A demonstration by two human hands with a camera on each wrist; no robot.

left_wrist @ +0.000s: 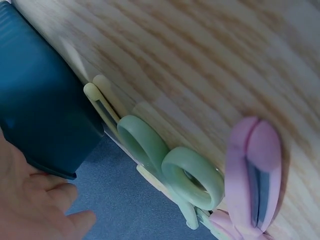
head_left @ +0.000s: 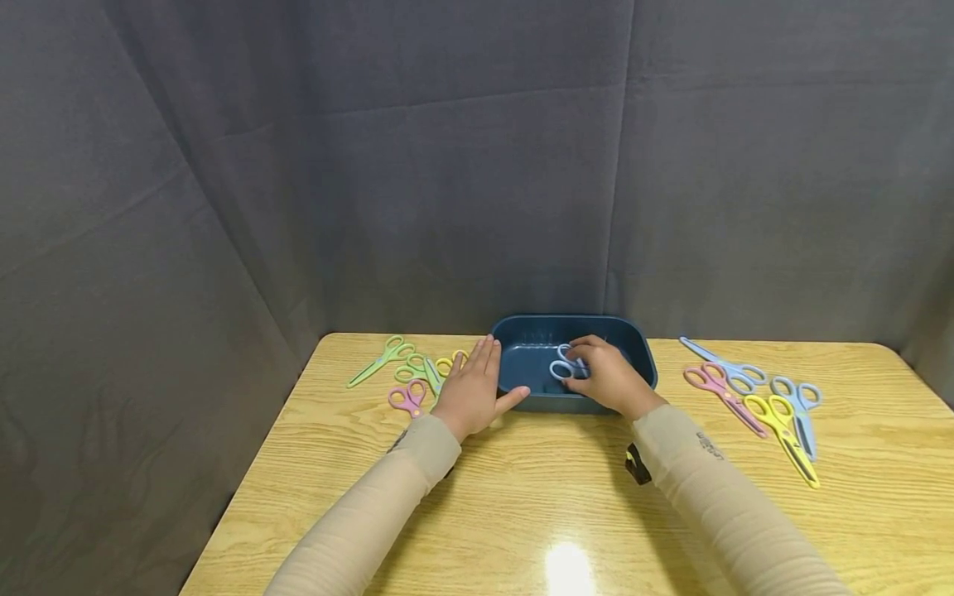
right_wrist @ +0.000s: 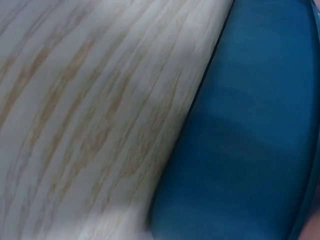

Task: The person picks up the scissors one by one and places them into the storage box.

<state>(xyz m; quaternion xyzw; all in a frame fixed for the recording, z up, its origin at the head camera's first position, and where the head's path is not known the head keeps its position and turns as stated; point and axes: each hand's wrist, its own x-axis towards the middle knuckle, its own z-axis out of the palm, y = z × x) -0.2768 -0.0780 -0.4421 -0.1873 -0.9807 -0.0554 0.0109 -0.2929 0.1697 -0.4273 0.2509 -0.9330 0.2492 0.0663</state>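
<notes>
A dark blue plastic tub stands at the back middle of the wooden table. My right hand reaches into it and grips a pair of light blue scissors by the handles. My left hand lies flat with straight fingers against the tub's left side, thumb along its front wall. The left wrist view shows the tub wall, green scissors handles and a pink pair close by. The right wrist view shows only the tub and table; the hand is out of frame.
Several scissors lie left of the tub: green, pink, yellow. On the right lie light blue, pink, yellow and blue pairs. Grey cloth hangs behind and to the left.
</notes>
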